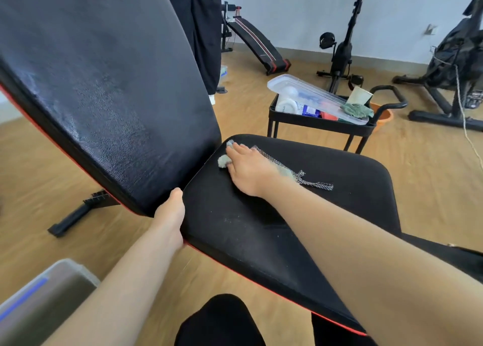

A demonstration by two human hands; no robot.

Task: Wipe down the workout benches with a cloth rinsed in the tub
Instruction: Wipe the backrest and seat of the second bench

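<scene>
A black workout bench fills the middle of the view, with a raised backrest (104, 84) and a flat seat pad (326, 188) edged in red. My right hand (248, 168) presses a pale green cloth (224, 160) flat on the seat, near the gap to the backrest. A netted strip of the cloth trails out behind my wrist. My left hand (171, 215) grips the seat's near left edge at the hinge gap, thumb on top. A grey plastic tub (44, 301) sits at the bottom left, beside my left forearm.
A black cart (321, 122) behind the seat carries a clear lid, bottles, a paper cup and another green cloth; an orange basin (384, 115) sits behind it. A sit-up bench (258, 45), an exercise bike (342, 45) and a covered machine (457, 66) stand on the wooden floor. A standing person's dark trousers (203, 32) show past the backrest.
</scene>
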